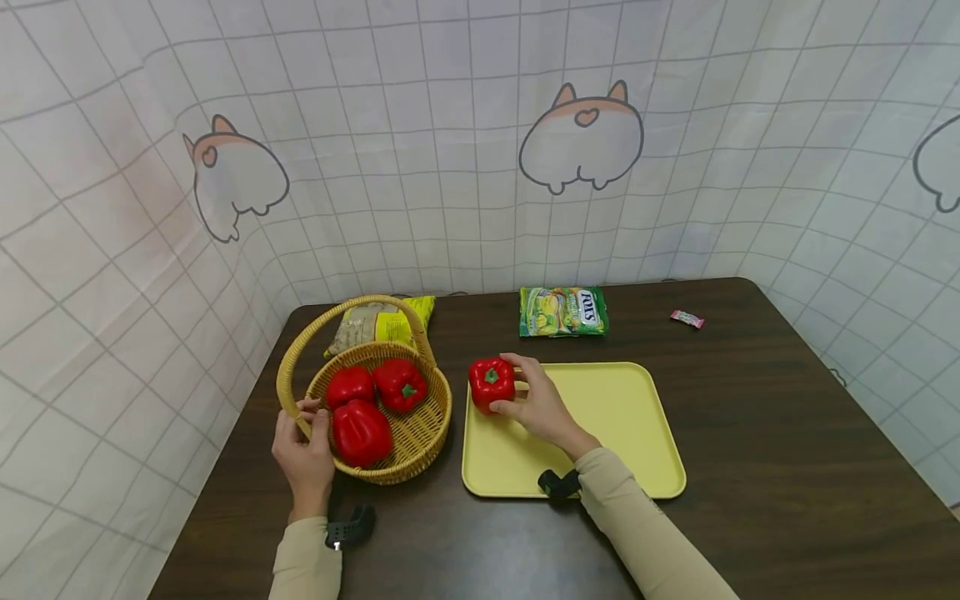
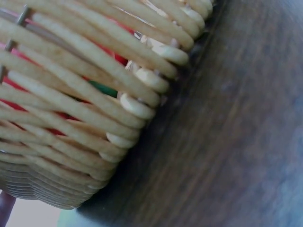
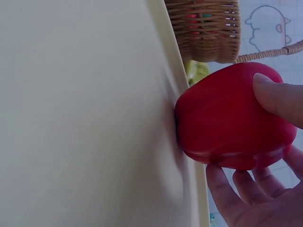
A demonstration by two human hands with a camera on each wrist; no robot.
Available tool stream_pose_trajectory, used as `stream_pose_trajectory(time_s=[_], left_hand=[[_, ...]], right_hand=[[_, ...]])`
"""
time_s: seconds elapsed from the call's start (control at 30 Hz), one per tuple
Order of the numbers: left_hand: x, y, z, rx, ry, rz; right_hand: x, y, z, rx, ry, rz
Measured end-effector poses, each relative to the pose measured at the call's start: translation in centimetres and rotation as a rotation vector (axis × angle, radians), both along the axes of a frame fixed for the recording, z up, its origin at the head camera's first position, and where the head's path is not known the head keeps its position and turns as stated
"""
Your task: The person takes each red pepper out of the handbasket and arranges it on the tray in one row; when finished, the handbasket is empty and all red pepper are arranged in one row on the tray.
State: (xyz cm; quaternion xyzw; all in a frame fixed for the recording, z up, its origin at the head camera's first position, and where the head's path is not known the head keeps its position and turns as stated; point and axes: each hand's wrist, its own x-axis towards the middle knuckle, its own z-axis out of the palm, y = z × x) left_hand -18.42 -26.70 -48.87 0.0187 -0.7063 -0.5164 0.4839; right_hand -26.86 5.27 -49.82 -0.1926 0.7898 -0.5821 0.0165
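Note:
On the left half of the yellow tray (image 1: 600, 417), my right hand (image 1: 542, 407) holds a red bell pepper (image 1: 491, 385) between thumb and fingers. In the right wrist view the pepper (image 3: 232, 116) stands at the tray's edge, its base at the tray surface. My left hand (image 1: 303, 457) grips the handle of a wicker basket (image 1: 429, 442) near the rim on its left side. Inside the basket lie three red bell peppers (image 1: 362, 433). Woven strands of the basket (image 2: 71, 90) fill much of the left wrist view, where only a sliver of the hand appears.
Behind the basket lies a yellow bag with a clear part (image 1: 367, 327). A green candy packet (image 1: 564, 312) lies beyond the tray, and a small pink wrapped candy (image 1: 687, 318) is at the far right. A gridded curtain (image 1: 465, 167) hangs behind the dark wooden table (image 1: 765, 467).

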Motion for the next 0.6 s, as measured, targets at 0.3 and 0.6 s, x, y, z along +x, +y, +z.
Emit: stream_pose_trajectory(time_s=[0.3,0.6], left_hand=[[-1.1,-0.8,-1.5,-0.009,0.006,0.002],[-1.1,-1.1,-1.9,-0.026,0.01,0.024]], right_hand=[[1.2,0.3,2.1,0.01,-0.035,0.03],[0.2,1.8,2.0,-0.021,0.035,-0.067]])
